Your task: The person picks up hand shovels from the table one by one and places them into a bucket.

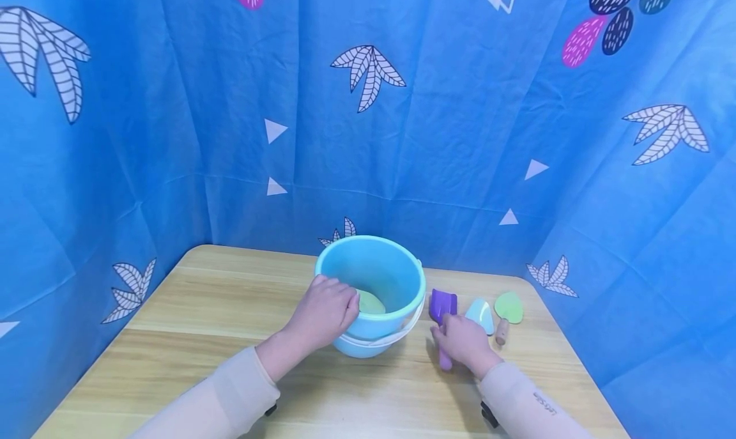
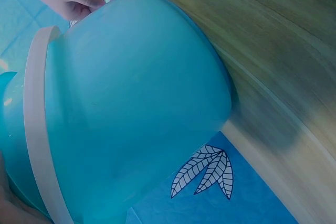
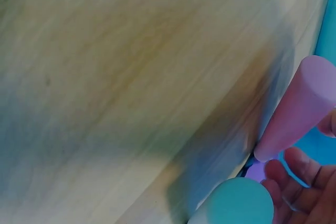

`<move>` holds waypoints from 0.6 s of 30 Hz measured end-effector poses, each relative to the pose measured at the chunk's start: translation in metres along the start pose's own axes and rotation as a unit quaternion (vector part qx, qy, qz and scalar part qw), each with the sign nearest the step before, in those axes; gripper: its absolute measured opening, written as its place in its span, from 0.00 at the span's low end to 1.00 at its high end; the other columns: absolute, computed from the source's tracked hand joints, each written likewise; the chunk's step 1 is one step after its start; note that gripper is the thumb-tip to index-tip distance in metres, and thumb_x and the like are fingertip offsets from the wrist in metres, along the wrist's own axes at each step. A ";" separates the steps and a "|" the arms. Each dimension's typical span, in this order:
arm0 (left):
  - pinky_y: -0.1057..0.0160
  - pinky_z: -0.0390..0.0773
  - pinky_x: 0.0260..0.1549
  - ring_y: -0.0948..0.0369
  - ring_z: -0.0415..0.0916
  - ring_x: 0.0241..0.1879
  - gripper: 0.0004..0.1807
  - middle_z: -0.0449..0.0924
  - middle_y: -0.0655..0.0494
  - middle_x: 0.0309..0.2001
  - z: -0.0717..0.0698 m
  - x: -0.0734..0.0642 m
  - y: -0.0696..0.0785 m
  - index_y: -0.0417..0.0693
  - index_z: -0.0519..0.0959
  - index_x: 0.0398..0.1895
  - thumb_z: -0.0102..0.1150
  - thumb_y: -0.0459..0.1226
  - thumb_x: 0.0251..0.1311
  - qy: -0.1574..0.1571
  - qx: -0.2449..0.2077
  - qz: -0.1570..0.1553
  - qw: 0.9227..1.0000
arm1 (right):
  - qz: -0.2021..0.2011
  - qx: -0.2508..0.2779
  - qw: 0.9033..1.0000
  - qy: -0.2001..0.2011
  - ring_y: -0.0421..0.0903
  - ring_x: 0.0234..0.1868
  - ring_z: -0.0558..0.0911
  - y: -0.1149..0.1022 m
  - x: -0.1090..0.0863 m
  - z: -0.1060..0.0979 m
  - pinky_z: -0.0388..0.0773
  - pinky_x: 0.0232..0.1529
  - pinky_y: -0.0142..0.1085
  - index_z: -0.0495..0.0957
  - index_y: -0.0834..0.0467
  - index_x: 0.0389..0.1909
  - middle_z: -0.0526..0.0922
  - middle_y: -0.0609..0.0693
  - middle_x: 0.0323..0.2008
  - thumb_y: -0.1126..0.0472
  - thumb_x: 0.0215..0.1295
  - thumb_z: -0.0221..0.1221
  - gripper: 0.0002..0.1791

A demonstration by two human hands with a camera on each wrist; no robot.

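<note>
A light blue bucket (image 1: 368, 330) stands on the table, and my left hand (image 1: 328, 311) grips its near left rim. In the left wrist view the bucket wall (image 2: 136, 103) fills the middle, with part of that hand at the lower left edge. A pale green thing (image 1: 370, 303) lies inside the bucket. To the right, my right hand (image 1: 464, 342) is over a purple toy shovel (image 1: 443, 303). Its pinkish handle (image 3: 294, 108) runs between thumb and curled fingers (image 3: 302, 166) in the right wrist view.
Right of the purple shovel lie a pale blue toy shovel (image 1: 480, 314) and a green toy spade (image 1: 509, 306) with a brown handle. The bucket's white handle (image 1: 402, 333) hangs down its outside. Blue patterned curtains (image 1: 368, 158) stand around the wooden table (image 1: 218, 298).
</note>
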State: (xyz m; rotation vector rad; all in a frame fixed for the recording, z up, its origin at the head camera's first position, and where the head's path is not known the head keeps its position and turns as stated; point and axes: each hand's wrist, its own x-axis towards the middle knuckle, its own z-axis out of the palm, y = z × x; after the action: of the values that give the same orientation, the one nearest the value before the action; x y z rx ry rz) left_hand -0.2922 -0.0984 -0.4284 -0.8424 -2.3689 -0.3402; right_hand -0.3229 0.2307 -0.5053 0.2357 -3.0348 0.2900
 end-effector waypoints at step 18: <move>0.59 0.64 0.37 0.64 0.61 0.26 0.16 0.63 0.68 0.19 0.000 -0.001 -0.001 0.58 0.71 0.21 0.46 0.42 0.70 -0.004 0.006 0.000 1.000 | 0.097 0.006 0.993 -0.069 0.48 0.23 0.74 0.003 0.002 0.009 0.70 0.22 0.41 0.72 0.53 0.21 0.74 0.51 0.20 0.44 0.69 0.53 0.21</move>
State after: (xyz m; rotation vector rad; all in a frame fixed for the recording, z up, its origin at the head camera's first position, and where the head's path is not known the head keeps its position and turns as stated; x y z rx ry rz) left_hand -0.2924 -0.0994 -0.4291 -0.8381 -2.3762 -0.3225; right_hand -0.3264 0.2319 -0.5143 -0.0413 -3.1983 0.3189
